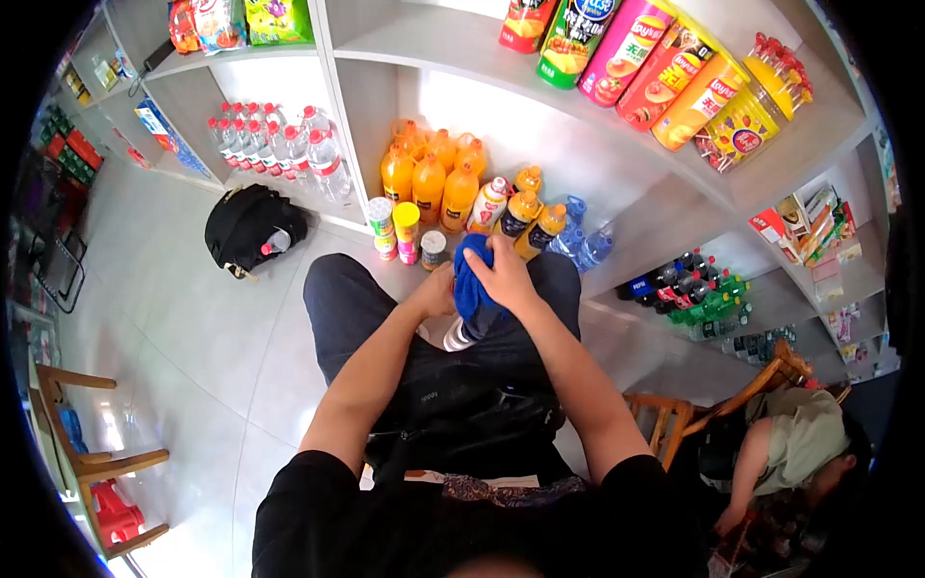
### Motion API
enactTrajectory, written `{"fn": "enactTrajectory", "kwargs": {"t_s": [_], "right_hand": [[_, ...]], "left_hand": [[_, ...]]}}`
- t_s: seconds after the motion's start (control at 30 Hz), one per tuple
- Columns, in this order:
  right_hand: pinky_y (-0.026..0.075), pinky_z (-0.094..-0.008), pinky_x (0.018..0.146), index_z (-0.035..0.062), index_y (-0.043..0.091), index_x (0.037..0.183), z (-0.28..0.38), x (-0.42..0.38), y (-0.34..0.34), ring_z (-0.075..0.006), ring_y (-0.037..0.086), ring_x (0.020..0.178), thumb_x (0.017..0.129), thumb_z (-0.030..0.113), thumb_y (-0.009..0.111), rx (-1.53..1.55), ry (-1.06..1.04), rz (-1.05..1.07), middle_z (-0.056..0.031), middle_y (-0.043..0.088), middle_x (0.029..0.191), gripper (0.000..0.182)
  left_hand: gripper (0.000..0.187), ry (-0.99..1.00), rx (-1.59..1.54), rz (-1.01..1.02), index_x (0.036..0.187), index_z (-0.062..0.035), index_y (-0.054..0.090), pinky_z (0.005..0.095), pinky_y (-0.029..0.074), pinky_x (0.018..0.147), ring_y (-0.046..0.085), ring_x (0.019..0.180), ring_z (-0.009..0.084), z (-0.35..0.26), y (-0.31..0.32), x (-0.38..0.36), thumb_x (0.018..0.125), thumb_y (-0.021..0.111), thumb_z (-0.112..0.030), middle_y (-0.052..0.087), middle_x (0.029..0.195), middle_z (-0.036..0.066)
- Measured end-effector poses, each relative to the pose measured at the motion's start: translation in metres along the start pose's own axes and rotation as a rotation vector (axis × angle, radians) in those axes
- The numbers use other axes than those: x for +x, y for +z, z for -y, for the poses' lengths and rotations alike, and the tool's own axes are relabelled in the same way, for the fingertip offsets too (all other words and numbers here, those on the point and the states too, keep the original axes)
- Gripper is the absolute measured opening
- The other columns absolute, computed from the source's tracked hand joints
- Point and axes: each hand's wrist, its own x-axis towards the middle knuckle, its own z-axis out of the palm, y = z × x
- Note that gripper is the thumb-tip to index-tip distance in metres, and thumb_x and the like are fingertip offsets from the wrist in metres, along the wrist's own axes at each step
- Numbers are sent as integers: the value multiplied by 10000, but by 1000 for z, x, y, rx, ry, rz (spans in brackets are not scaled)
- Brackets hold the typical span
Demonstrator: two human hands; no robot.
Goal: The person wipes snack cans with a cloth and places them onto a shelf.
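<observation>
My right hand (pixel 506 275) is closed on a blue cloth (pixel 472 294), which hangs down between my knees. Beside it, my left hand (pixel 436 292) has its fingers curled against the cloth's left side; what it grips is hidden. Just beyond my hands, a small jar with a pale lid (pixel 434 249) stands on the floor. To its left are a yellow-and-pink canister (pixel 406 233) and a stack of white-lidded canisters (pixel 383 228). Orange juice bottles (pixel 427 183) fill the lower shelf behind them, alongside a white-and-red bottle (pixel 489 200).
Chip canisters (pixel 626 48) and a lollipop tub (pixel 737 130) sit on the shelf (pixel 424 48) above. A black backpack (pixel 252 229) lies on the floor at left. Another person (pixel 800 443) bends at lower right, near a wooden chair (pixel 665 419).
</observation>
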Motion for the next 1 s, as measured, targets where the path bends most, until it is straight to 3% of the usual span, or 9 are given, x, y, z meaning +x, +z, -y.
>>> {"fn": "enactTrajectory", "kwargs": {"t_s": [0.07,0.2,0.27,0.37,0.5,0.6,0.73,0.87,1.0], "right_hand": [[470,-440,748,-30,523,950,-2,7,-5,-414,613,830,893,407,628,90,113,13,-248,614,843,454],[469,-388,782,-29,559,1039,-13,21,-13,-351,627,863,932,408,579,214,393,-69,-220,637,897,450],[462,-373,799,-21,553,1062,-30,24,-6,-319,622,885,940,391,574,536,544,-111,-198,643,931,431],[461,-360,839,-11,548,1109,-37,19,2,-309,625,944,947,365,565,506,605,-183,-190,638,991,410],[470,-379,897,25,534,1237,-15,3,-5,-361,604,1062,927,375,575,228,125,-123,-240,597,1128,469],[480,-411,883,31,549,1234,12,-10,-15,-390,600,1035,908,402,586,-39,10,-12,-238,591,1146,495],[495,-401,820,24,595,1160,-4,-9,-11,-369,623,961,911,444,568,-16,61,-32,-224,615,1107,489],[474,-355,802,-25,626,1049,-16,2,-15,-331,640,922,946,466,516,293,389,-12,-222,660,952,514],[478,-318,831,21,631,1095,-31,5,-15,-238,653,915,973,495,460,705,646,-81,-122,678,999,518]], "left_hand": [[669,-116,-104,-5,1233,-61,498,417,415,959,510,1082,401,0,7,3,646,792,-191,549,1109,219],[694,-249,-44,65,1215,-59,540,424,393,991,502,1125,370,-19,-1,8,607,801,-269,553,1183,189],[737,-251,-36,58,1202,-9,517,412,417,969,517,1090,377,-23,-1,10,589,846,-251,521,1119,212],[784,-262,-68,83,1240,-8,490,409,415,976,514,1102,378,-19,-1,7,592,847,-265,519,1135,217],[839,-268,-159,130,1286,-18,453,409,415,981,508,1112,380,4,8,2,591,850,-269,518,1159,219],[838,-207,-112,99,1295,-41,456,410,419,976,505,1116,380,5,10,1,590,849,-264,519,1156,214],[796,-191,-65,84,1281,-71,479,415,426,968,500,1121,380,-6,8,3,593,839,-244,518,1129,206],[796,-189,66,139,1255,-40,490,423,431,955,512,1093,388,-25,-3,5,576,834,-275,514,1103,211],[792,-248,71,130,1232,-35,492,418,429,955,524,1074,373,-38,-3,7,566,841,-282,529,1118,205]]}}
